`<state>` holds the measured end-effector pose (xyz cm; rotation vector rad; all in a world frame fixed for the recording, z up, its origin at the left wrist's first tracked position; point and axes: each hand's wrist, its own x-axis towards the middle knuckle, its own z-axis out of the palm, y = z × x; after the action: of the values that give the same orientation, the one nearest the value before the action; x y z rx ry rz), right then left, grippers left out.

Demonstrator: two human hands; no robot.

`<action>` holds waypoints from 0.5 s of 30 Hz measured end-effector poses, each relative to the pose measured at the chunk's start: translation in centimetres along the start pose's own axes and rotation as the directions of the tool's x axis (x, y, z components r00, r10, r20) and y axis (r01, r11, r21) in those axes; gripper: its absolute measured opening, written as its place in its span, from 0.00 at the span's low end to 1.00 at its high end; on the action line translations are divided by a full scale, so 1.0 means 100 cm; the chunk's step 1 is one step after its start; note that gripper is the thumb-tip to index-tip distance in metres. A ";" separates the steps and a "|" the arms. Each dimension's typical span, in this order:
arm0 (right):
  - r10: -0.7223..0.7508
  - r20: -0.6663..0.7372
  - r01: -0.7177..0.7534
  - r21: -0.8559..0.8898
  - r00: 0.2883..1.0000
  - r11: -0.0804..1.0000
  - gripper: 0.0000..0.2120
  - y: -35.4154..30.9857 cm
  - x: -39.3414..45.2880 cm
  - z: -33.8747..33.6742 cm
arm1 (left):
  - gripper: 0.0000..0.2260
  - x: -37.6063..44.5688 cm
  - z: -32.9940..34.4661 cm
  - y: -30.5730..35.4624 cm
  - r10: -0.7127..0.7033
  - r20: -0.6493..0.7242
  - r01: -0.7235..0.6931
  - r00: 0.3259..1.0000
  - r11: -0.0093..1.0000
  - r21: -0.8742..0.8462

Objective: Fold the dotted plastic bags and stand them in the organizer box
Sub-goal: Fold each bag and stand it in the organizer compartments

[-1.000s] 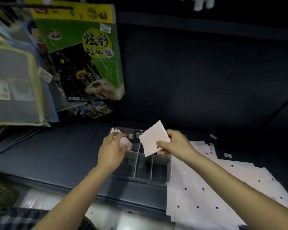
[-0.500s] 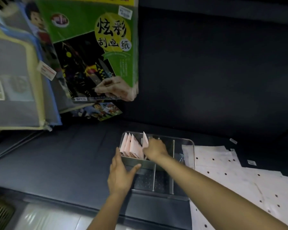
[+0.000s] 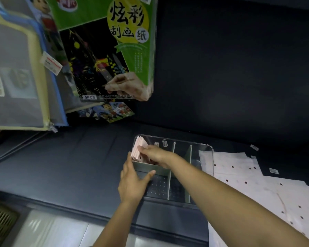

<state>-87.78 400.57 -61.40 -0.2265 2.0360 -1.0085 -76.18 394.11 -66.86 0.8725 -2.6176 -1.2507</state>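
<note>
My right hand (image 3: 154,154) presses flat on upright folded bags (image 3: 139,148) in the clear box (image 3: 206,148); my left hand (image 3: 132,182), fingers straight, steadies its wall.

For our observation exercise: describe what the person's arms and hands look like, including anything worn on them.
Both forearms are bare as far as the frame shows: no sleeves. The left hand and right hand wear no gloves, and no watch, bracelet or ring is visible. Fingernails look short; finer detail is too blurred to tell.
</note>
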 end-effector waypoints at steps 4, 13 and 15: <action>-0.025 -0.071 0.003 -0.295 0.997 0.955 0.31 0.003 -0.014 -0.010 | 0.47 -0.004 -0.003 0.008 -0.009 -0.007 0.008 1.000 0.999 -0.038; -0.376 -0.360 0.259 -0.331 0.854 0.907 0.12 0.096 -0.137 -0.094 | 0.27 -0.068 0.020 0.088 0.554 -0.149 -0.544 0.819 0.832 0.107; -0.313 -0.377 0.172 -0.362 0.872 0.916 0.13 0.153 -0.174 -0.119 | 0.20 -0.096 0.044 0.100 0.659 0.141 -0.671 0.739 0.739 0.062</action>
<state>-82.72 425.93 -58.05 -0.4815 2.6307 -0.9336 -74.14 407.25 -60.95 -0.1730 -2.6956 -0.9624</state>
